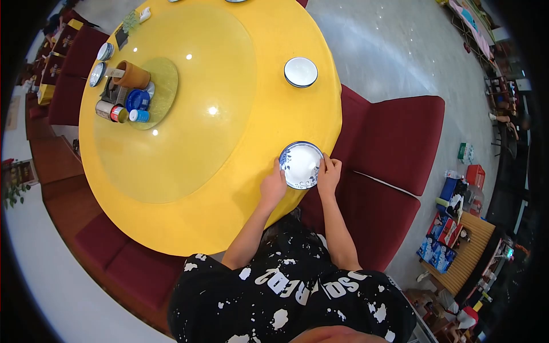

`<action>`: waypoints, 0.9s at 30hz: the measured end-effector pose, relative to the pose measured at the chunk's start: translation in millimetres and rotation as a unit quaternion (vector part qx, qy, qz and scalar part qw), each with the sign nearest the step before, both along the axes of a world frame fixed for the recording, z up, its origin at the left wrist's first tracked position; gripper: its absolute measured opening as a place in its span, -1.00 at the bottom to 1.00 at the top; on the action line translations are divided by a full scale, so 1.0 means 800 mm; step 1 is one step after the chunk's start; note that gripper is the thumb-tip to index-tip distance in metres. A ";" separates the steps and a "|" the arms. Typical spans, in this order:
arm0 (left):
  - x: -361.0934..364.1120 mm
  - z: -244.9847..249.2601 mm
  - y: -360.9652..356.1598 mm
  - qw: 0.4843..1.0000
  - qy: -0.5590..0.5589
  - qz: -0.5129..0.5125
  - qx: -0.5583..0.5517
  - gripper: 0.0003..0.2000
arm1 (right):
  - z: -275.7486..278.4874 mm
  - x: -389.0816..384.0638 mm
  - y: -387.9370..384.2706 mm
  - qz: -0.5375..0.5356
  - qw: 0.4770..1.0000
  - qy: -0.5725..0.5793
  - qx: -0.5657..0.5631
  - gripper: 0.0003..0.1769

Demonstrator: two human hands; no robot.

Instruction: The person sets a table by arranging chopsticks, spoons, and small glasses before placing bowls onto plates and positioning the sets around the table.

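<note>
Item: blue-and-white plate (301,164), flat at near edge of yellow table (229,223), clasped between both hands. Left hand (273,186) on left rim, right hand (329,176) on right rim. Second plate (301,72) well beyond the hands. Tins and cup (126,97) far left of left hand. Red chair (394,137) just right of right hand.

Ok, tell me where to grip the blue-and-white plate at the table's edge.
Take the plate by its rim, from its two opposite sides, where the left hand and right hand sit. It lies flat and shallow on the table, so only the rim offers a grip.
</note>
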State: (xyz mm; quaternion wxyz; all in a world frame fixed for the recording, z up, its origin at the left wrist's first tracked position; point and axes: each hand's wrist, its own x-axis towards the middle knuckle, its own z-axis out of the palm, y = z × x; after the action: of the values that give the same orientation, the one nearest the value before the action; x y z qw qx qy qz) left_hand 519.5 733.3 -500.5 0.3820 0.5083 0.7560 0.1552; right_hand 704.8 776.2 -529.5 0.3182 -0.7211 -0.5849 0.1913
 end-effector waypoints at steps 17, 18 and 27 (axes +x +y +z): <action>-0.033 -0.047 0.101 0.966 -0.073 0.249 -0.008 -0.48 | 0.067 0.027 0.042 0.048 0.984 0.064 -0.161 -0.59; -0.024 -0.046 0.074 0.967 -0.062 0.245 0.021 -0.46 | 0.075 0.053 0.013 0.079 0.977 0.114 -0.161 -0.58; 0.184 -0.041 -0.333 0.963 -0.172 0.197 -0.071 -0.56 | 0.239 0.303 -0.432 -0.012 0.910 0.413 -0.029 -0.73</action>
State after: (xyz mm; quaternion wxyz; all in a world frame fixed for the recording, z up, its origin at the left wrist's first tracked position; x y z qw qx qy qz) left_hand 666.4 467.3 -533.6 0.5030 0.2867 0.7733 0.2584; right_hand 947.6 430.3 -338.1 0.5130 -0.5933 -0.3867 0.4850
